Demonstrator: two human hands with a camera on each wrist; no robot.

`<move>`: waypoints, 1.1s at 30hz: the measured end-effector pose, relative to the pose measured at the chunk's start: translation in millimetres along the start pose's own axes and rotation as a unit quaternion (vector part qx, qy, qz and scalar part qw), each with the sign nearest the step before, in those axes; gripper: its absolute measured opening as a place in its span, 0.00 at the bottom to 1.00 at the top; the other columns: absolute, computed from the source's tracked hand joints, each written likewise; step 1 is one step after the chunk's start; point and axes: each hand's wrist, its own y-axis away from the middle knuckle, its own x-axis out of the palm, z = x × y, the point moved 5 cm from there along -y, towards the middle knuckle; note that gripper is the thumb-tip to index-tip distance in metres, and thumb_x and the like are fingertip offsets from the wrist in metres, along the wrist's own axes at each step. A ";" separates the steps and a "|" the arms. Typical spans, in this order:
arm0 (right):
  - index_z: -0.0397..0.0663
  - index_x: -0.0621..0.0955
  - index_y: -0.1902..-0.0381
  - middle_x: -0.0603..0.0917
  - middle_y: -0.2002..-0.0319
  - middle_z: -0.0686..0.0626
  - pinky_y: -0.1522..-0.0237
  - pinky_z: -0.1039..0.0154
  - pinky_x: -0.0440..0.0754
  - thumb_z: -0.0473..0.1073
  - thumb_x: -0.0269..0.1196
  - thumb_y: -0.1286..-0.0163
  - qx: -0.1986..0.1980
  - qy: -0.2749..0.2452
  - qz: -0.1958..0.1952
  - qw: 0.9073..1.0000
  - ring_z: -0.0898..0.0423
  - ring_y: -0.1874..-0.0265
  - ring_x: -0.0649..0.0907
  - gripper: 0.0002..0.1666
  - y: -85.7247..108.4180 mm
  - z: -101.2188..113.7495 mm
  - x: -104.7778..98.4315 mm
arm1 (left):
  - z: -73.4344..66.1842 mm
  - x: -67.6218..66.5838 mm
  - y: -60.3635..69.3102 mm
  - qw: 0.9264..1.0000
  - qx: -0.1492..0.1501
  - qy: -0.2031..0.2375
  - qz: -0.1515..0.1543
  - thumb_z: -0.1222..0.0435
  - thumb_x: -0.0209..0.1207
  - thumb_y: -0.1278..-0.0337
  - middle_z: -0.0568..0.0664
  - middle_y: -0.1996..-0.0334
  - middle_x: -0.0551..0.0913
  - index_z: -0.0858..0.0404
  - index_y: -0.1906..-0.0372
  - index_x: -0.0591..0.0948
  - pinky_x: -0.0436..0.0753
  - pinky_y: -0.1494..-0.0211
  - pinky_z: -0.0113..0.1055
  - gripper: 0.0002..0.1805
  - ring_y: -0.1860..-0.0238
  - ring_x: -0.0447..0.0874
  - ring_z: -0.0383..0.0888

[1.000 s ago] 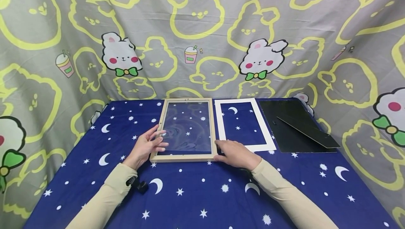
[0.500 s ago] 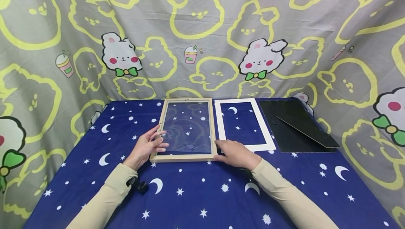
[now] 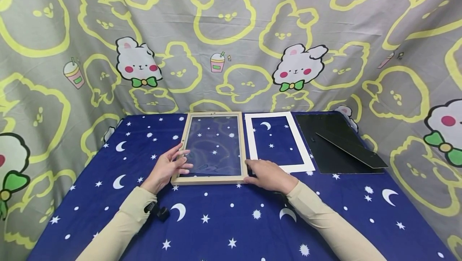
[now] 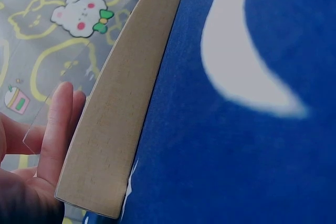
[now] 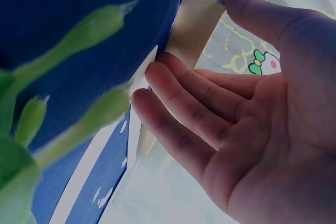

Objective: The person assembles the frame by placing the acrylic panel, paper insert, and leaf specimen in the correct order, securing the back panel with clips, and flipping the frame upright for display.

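A pale wooden picture frame (image 3: 216,180) lies on the starry blue cloth. A clear sheet (image 3: 215,148) lies over its opening, with faint reflections; the left wrist view shows its corner above the wooden edge (image 4: 113,114). My left hand (image 3: 166,168) reaches over the frame's left side and pinches that sheet near its front left corner. Resting against the frame's front right corner is my right hand (image 3: 270,176). Its thumb (image 5: 257,17) touches the wood, and its other fingers stretch loosely beside the frame, close to the white mat (image 3: 304,158).
Right of the mat lies a black backing board (image 3: 330,162) with its stand leg (image 3: 355,152) tilted up. A patterned curtain (image 3: 231,52) hangs behind the table. Blurred green stem-like shapes (image 5: 86,121) cover the left of the right wrist view.
Reflections on the clear sheet have shifted and faded, and the left fingers have moved very slightly. The frame and right hand look the same.
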 end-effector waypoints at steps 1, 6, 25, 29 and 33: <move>0.37 0.78 0.38 0.86 0.56 0.46 0.56 0.50 0.82 0.56 0.69 0.31 0.001 0.000 0.001 1.000 0.52 0.61 0.83 0.34 -0.2 0.0 0.0 | -0.1 -0.1 -0.2 1.000 -0.001 -0.001 0.000 0.74 0.50 0.24 0.69 0.24 0.62 0.60 0.17 0.46 0.88 0.59 0.33 0.40 0.62 0.91 0.39; 0.39 0.78 0.39 0.85 0.59 0.48 0.58 0.51 0.81 0.56 0.69 0.31 0.002 -0.001 0.002 1.000 0.53 0.63 0.82 0.33 -0.6 0.1 0.4 | 0.9 -0.6 -1.0 1.000 -0.008 -0.004 -0.003 0.75 0.50 0.24 0.69 0.25 0.63 0.62 0.17 0.46 0.88 0.59 0.33 0.40 0.62 0.91 0.39; 0.38 0.78 0.39 0.85 0.60 0.48 0.58 0.51 0.81 0.56 0.69 0.31 -0.001 -0.005 0.001 1.000 0.53 0.63 0.81 0.32 0.7 1.6 -1.5 | -1.1 1.0 2.0 0.999 -0.009 -0.045 -0.005 0.75 0.51 0.25 0.72 0.30 0.67 0.65 0.17 0.46 0.89 0.58 0.36 0.40 0.61 0.91 0.39; 0.38 0.79 0.40 0.85 0.61 0.48 0.59 0.52 0.81 0.56 0.69 0.31 0.000 -0.001 0.001 1.000 0.54 0.64 0.81 0.32 0.3 1.0 -0.8 | -1.9 1.4 2.2 0.999 -0.009 -0.053 -0.007 0.74 0.53 0.26 0.72 0.32 0.69 0.67 0.18 0.48 0.89 0.59 0.36 0.40 0.63 0.90 0.39; 0.39 0.79 0.40 0.84 0.62 0.50 0.60 0.53 0.80 0.56 0.69 0.31 0.002 0.001 0.003 1.000 0.54 0.65 0.80 0.32 -0.3 0.2 0.0 | -1.1 -0.9 0.3 0.998 -0.012 -0.068 -0.010 0.74 0.55 0.27 0.70 0.38 0.74 0.69 0.19 0.50 0.88 0.60 0.33 0.39 0.66 0.88 0.38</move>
